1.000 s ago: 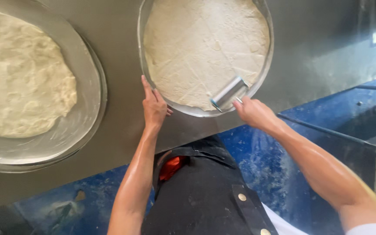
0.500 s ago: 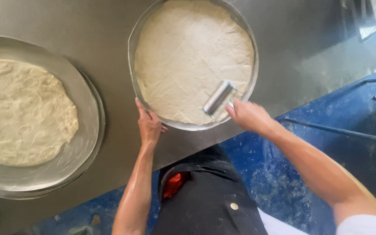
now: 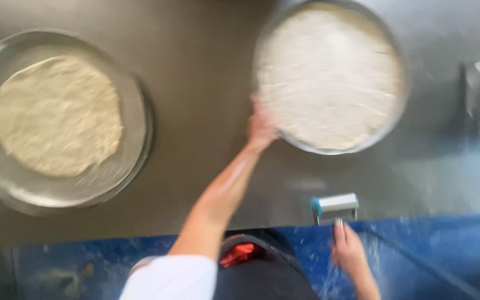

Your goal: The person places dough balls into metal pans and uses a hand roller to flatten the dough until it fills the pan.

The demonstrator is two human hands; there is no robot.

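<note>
Pan (image 3: pixel 395 119): round metal, flat on worktop, upper right, blurred.
Dough (image 3: pixel 329 75): pale sheet filling that pan, surface marked.
Roller (image 3: pixel 334 206): small metal cylinder, blue end, at worktop's near edge.

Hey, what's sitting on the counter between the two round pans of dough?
In the head view, only bare grey counter lies between the left pan and the right pan, apart from the left hand at the right pan's rim.
</note>
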